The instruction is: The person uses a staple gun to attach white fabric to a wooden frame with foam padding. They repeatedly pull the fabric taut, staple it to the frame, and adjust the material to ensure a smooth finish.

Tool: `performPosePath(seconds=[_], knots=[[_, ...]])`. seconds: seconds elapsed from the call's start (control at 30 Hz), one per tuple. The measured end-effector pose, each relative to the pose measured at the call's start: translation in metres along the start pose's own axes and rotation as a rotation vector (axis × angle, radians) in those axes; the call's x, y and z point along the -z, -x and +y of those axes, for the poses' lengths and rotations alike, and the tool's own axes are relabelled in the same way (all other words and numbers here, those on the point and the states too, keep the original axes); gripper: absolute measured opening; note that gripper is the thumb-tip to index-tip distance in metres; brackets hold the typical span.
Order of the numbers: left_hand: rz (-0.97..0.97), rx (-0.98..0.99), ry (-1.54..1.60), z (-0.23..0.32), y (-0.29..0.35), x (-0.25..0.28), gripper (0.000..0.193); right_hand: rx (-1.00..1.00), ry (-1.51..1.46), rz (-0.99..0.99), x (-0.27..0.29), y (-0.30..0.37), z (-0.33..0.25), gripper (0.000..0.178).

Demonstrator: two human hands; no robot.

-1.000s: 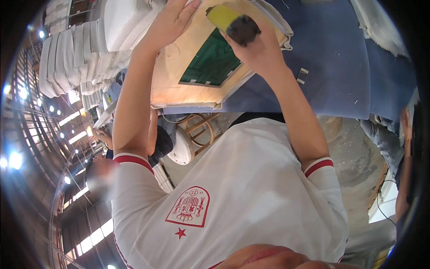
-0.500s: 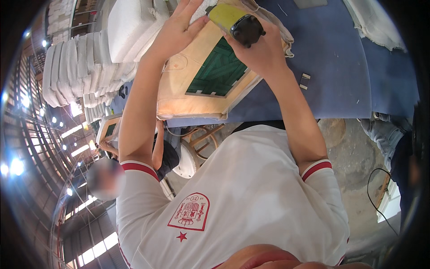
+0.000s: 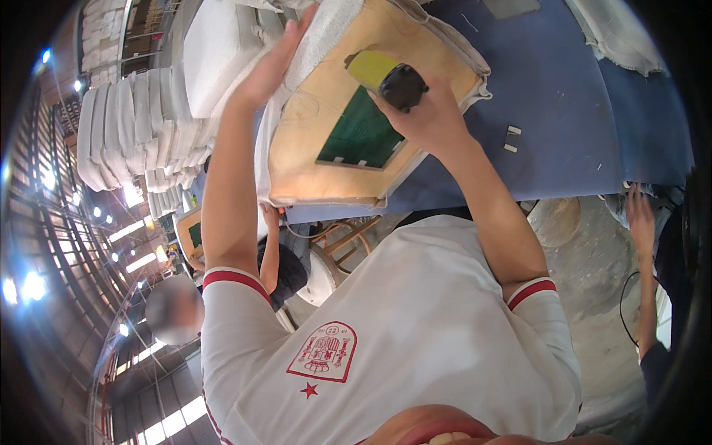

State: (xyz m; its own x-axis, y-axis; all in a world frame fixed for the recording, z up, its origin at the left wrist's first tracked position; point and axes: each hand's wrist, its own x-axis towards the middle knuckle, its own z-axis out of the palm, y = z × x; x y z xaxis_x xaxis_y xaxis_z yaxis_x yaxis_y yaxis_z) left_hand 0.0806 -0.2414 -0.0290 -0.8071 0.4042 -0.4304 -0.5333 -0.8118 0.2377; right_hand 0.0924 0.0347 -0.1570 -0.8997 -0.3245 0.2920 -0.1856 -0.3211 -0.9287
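An upholstered seat panel [image 3: 297,174] lies underside up on the blue table, with tan wood around a green webbed opening [image 3: 360,137]. Whitish fabric [image 3: 315,48] wraps its left side. Against that side rests my left hand [image 3: 276,67], its fingers stretched along the fabric. My right hand [image 3: 430,111] is wrapped round a yellow-green staple gun [image 3: 374,68] with a black end, held over the panel by the green opening. The gun's tip is hidden, so I cannot tell whether it touches the wood.
Stacked white cushions [image 3: 141,130] stand at the left. Two small pale strips [image 3: 512,139] lie on the blue table [image 3: 549,104]. White fabric [image 3: 630,37] sits at the far right. A co-worker's hand [image 3: 639,215] shows at the right edge; another person [image 3: 285,267] works behind my left arm.
My left hand has slid off the panel's top to its left side. The gun has moved down slightly, and the panel has shifted. A co-worker's hand has appeared at the right.
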Motion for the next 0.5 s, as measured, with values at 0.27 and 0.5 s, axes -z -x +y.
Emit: performPosePath(seconds=[0.27, 0.5], knots=[[0.406, -0.442, -2.13, -0.017, -0.001, 0.015, 0.078, -0.132, 0.287, -0.039, -0.01, 0.004, 0.012, 0.058], [0.252, -0.457, -2.33, -0.011, 0.003, 0.006, 0.076, -0.036, 0.25, 0.036, -0.011, -0.012, -0.019, 0.041]])
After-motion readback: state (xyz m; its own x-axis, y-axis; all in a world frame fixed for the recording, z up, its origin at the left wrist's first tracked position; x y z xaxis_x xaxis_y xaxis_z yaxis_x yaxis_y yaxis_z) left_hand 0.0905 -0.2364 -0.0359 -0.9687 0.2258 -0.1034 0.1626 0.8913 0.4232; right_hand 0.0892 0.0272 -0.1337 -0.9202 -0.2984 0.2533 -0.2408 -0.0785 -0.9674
